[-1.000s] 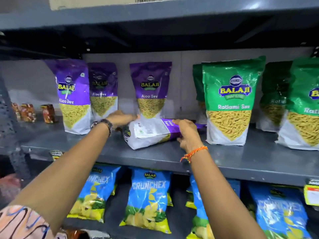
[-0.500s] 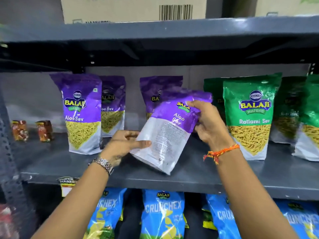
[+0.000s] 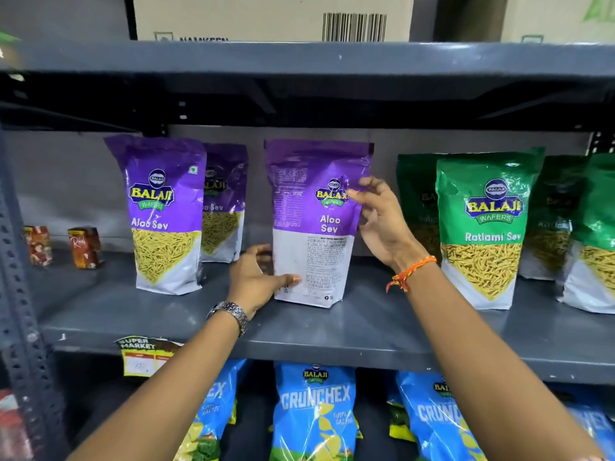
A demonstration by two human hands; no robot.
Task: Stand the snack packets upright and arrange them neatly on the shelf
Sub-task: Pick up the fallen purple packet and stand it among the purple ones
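On the grey metal shelf [image 3: 332,331], a purple Aloo Sev packet [image 3: 316,227] stands upright with its printed back side facing out, its base resting on the shelf board. The left hand [image 3: 256,281] grips the lower left edge of this packet, thumb across the white front panel and fingers curled behind. The right hand [image 3: 379,221] touches the packet's upper right edge, fingers spread loosely apart with the tips on the purple foil rather than clamped around it.

Left of the held packet stand two more purple packets [image 3: 166,214], the nearer one forward, the second [image 3: 223,204] set back and partly hidden behind it. Further left of the held packet, two small red-brown cartons [image 3: 85,247] sit near the perforated upright post [image 3: 20,294]. Right of the held packet stands a row of green Ratlami Sev packets [image 3: 486,227], front ones upright, darker ones behind in shadow.

Below the held packet, blue Crunchex bags [image 3: 314,414] fill the lower shelf, and a yellow supermarket price tag [image 3: 146,357] hangs on the shelf's front lip. Above the held packet, another grey shelf [image 3: 299,58] carries a cardboard box [image 3: 273,18] with a barcode. A plain grey back panel closes the bay.
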